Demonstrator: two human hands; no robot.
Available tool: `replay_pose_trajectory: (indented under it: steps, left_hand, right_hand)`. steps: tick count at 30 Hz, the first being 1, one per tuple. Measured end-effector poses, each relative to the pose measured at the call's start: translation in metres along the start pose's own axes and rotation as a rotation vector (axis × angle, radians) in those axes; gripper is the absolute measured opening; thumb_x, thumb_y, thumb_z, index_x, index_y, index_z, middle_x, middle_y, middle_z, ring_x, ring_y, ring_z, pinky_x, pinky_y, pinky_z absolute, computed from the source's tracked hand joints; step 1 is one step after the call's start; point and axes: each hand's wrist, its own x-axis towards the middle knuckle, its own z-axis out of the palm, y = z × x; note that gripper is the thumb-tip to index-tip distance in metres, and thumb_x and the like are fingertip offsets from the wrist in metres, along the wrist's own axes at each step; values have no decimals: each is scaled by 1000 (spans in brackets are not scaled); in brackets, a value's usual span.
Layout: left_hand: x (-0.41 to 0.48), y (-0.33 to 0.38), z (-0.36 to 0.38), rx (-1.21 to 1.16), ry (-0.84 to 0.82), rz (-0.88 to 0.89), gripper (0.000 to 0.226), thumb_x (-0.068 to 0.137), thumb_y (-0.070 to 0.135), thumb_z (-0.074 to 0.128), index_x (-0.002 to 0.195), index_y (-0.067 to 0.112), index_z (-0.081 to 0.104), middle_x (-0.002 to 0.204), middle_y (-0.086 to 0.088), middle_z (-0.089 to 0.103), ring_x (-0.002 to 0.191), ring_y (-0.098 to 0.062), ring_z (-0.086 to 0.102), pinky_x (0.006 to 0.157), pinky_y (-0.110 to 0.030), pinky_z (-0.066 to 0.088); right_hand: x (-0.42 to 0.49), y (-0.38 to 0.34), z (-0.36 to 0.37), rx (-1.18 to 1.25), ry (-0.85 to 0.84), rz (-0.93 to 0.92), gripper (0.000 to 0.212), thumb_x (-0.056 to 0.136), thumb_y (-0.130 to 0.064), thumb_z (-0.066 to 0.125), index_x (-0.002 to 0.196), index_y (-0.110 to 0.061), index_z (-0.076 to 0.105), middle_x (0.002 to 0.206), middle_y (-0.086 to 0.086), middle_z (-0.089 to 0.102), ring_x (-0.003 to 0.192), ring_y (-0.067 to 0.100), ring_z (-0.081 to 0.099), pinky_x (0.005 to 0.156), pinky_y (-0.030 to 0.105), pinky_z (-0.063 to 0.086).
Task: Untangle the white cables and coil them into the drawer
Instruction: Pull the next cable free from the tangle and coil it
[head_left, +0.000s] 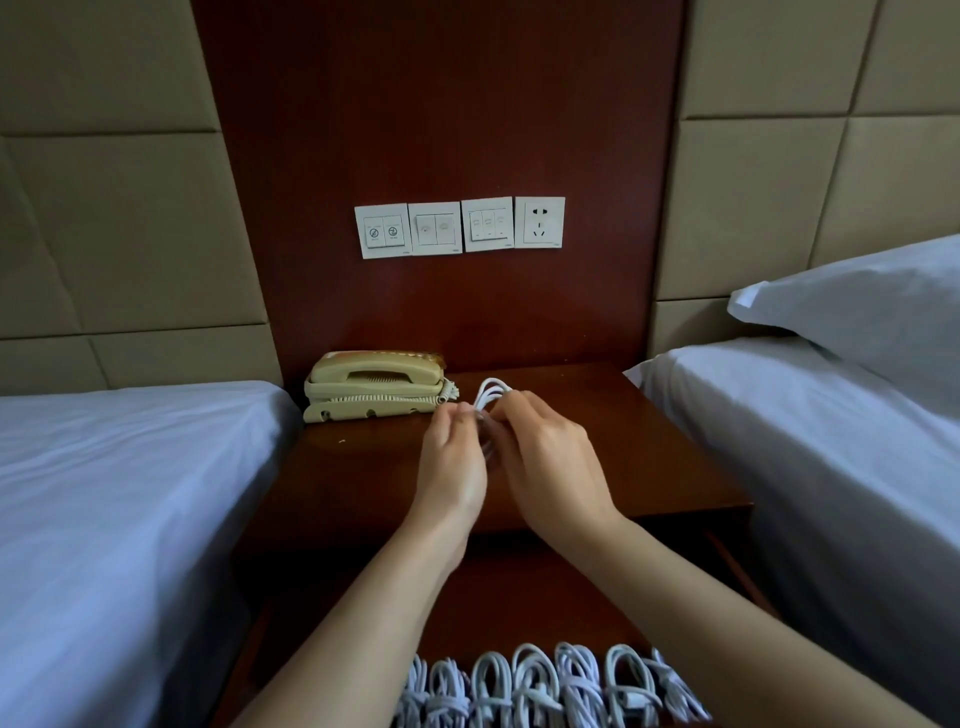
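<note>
Both left hand (454, 467) and right hand (550, 462) pinch the white cable (491, 392) between them (loops poke beyond).

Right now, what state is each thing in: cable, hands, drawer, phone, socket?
Looped white cable: held over the dark wooden nightstand.
Left hand: pinches the cable.
Right hand: grips the cable.
Dark wooden drawer: open.
Coiled white cables: lined up inside the drawer.
Beige corded telephone: handset on cradle.
White wall socket: nothing plugged in.

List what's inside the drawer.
A row of coiled white cables stands in the drawer, its far floor bare. The left forearm and right forearm cover the row's ends.
</note>
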Motion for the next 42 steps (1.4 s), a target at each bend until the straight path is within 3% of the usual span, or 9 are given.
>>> replay_pose_trajectory:
  steps: [4,10,15,25,28,30,34,39,42]
  left_hand:
    - [0,-1,1,-3,30,-11,32,103,30,29,87,27,56,103,-5,63,100,-20,61,91,-41,49]
    - [3,2,0,-104,8,-64,31,103,23,29,99,12,57,91,-9,59,69,-15,53,61,-27,42]
    - [1,6,0,-145,25,-58,33,102,18,28,82,13,53,69,-4,52,56,-14,44,53,-27,35]
    - [1,1,2,-109,37,-66,34,102,31,32,108,8,57,99,-12,65,89,-22,63,75,-36,49]
    - [3,3,4,-87,33,-54,34,102,31,33,107,8,57,105,-15,65,94,-25,62,78,-39,48]
    - [4,4,4,-68,20,-32,34,101,31,33,108,9,58,105,-15,65,86,-23,58,76,-38,43]
    - [-1,4,0,51,-78,15,29,102,28,32,101,12,56,84,-9,62,65,-15,52,64,-31,41]
    - [-16,0,1,203,-278,26,28,102,25,31,85,16,51,72,0,57,62,-10,56,62,-25,44]
    - [-21,-4,2,330,-322,70,30,102,22,34,75,16,47,67,6,51,56,3,51,57,-11,39]
  right_hand:
    - [6,0,0,208,13,124,20,95,-10,47,77,-4,56,74,1,52,64,17,49,56,29,39]
    - [8,3,-7,433,-19,271,8,88,-9,62,81,-5,59,74,11,61,60,14,63,56,23,49]
    - [5,1,-12,377,5,186,10,86,-8,65,77,-5,60,73,2,56,62,5,59,56,11,42]
    - [6,1,-4,394,-70,165,9,89,-6,60,82,-10,63,85,0,50,67,15,58,60,29,51]
    - [8,4,-11,413,-21,188,9,87,-8,64,82,-15,60,84,-3,52,65,9,59,59,22,49]
    - [9,8,-16,485,18,211,7,86,-10,64,89,-13,59,82,-2,54,65,4,60,60,18,47]
    - [12,24,-28,453,26,333,10,88,-23,63,97,-19,63,81,-5,64,73,13,65,69,35,55]
    - [4,37,-39,281,-146,318,5,89,-26,63,90,-22,66,73,-6,67,65,4,63,58,16,47]
    - [-1,44,-47,257,-254,310,6,88,-23,63,91,-20,68,72,-6,66,63,2,63,57,15,48]
